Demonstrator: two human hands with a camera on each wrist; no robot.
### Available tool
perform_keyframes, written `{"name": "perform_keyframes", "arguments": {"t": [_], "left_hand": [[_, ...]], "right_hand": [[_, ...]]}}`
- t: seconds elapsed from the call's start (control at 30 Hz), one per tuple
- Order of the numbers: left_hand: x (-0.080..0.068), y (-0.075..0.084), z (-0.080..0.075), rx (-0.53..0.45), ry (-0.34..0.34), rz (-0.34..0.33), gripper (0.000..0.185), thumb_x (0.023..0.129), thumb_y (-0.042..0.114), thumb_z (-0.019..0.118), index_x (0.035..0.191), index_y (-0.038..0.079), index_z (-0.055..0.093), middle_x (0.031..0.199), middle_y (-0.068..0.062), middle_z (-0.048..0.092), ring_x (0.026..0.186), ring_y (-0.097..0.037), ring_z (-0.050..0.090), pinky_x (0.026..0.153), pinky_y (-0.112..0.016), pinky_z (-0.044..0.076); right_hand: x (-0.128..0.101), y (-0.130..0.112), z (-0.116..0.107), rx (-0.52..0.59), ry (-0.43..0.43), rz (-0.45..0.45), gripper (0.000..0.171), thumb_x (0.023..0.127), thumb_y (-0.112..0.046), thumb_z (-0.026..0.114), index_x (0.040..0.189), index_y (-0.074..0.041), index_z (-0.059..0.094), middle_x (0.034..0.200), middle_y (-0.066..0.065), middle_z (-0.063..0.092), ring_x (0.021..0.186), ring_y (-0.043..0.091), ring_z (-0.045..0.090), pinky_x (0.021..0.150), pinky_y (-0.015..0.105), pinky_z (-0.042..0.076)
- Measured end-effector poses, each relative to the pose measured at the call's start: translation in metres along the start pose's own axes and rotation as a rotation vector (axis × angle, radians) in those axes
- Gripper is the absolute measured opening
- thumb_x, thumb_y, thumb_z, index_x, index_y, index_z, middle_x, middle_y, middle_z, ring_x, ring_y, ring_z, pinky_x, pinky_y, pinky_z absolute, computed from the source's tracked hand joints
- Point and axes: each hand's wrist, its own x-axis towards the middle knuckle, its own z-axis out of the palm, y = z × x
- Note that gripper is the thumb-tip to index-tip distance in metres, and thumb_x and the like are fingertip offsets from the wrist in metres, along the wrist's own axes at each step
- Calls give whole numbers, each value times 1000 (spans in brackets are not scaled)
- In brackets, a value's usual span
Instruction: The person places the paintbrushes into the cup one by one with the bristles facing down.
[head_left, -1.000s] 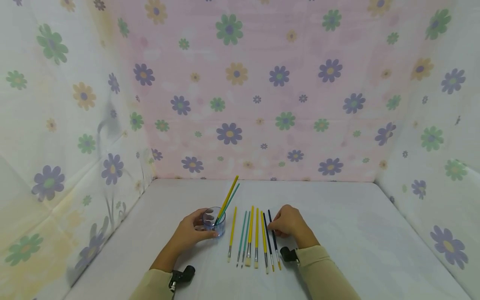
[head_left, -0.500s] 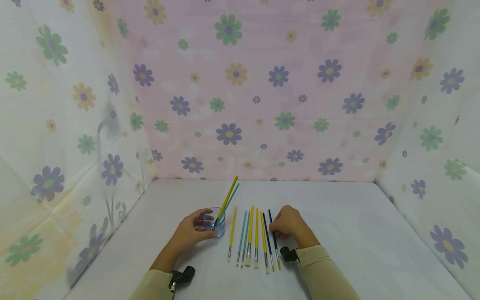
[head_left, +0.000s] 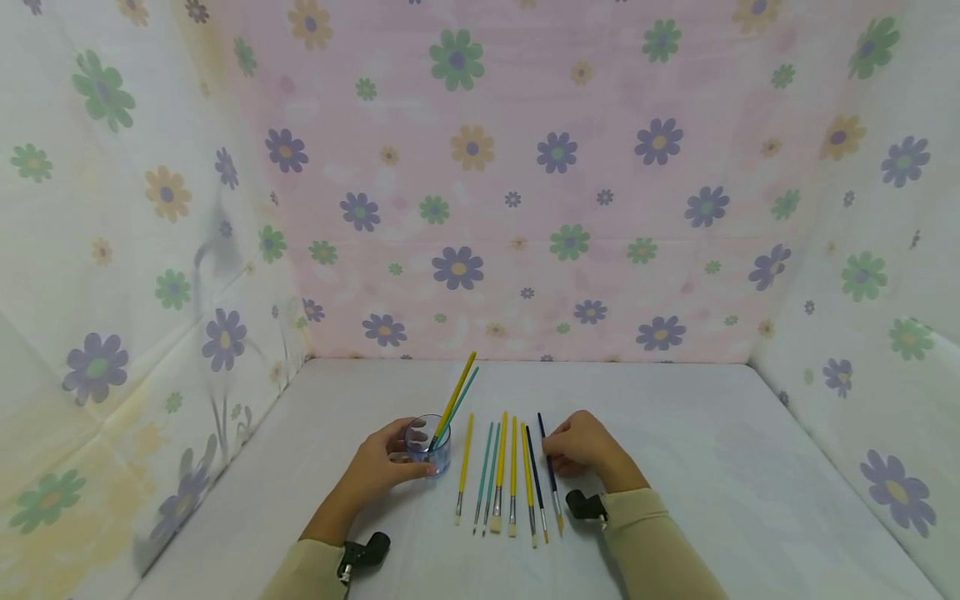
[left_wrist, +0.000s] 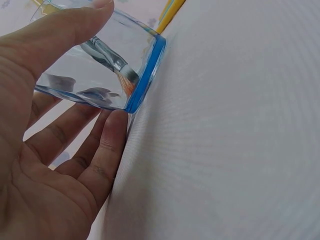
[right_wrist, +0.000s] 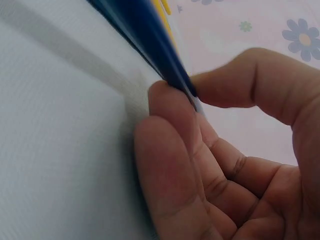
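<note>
right hand (head_left: 583,447) pinches dark-blue brush (head_left: 550,471) — now lifted, shifted

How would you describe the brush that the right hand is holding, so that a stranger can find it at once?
On the white table, a row of brushes lies to the right of the clear cup. The dark blue brush is the last one on the right of that row, pinched by the right hand. Unlike its neighbours, its far tip sits further back than theirs.
</note>
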Motion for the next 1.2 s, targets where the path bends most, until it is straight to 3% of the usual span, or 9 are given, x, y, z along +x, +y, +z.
{"name": "perform_keyframes", "arguments": {"t": [0.27, 0.47, 0.73, 0.87, 1.2], "left_hand": [[0, -1, 0, 2, -1, -5, 81, 70, 36, 97, 141, 24, 60, 129, 4, 70, 116, -20, 66, 103, -45, 56], [0, 0, 0, -1, -1, -7, 82, 70, 35, 97, 142, 22, 59, 128, 3, 70, 116, -20, 66, 104, -45, 56], [-1, 1, 0, 9, 2, -3, 82, 71, 35, 97, 142, 22, 59, 128, 3, 70, 116, -20, 66, 103, -45, 56], [-1, 0, 0, 8, 5, -4, 82, 71, 35, 97, 142, 22, 59, 128, 3, 70, 115, -20, 66, 103, -45, 56], [-1, -1, -1, -27, -9, -4, 82, 71, 33, 97, 143, 21, 58, 128, 2, 70, 117, -20, 66, 103, -44, 56]], "right_hand": [[1, -1, -1, 56, 16, -26, 26, 86, -19, 72, 104, -1, 72, 86, 10, 71, 70, 21, 68, 58, 31, 60], [2, -5, 0, 135, 3, -57, 33, 91, -22, 73, 116, -1, 71, 100, 11, 71, 78, 21, 68, 65, 32, 61], [1, -12, -4, 349, -91, -134, 29, 94, -20, 77, 115, 0, 73, 103, 10, 77, 84, 20, 73, 73, 32, 64], [-3, -17, -8, 390, -131, -194, 34, 94, -24, 78, 117, 1, 74, 102, 11, 79, 86, 20, 75, 76, 34, 64], [-19, -33, -18, 493, -160, -311, 29, 94, -19, 78, 117, -2, 76, 111, 15, 78, 94, 25, 78, 81, 37, 64]]}}
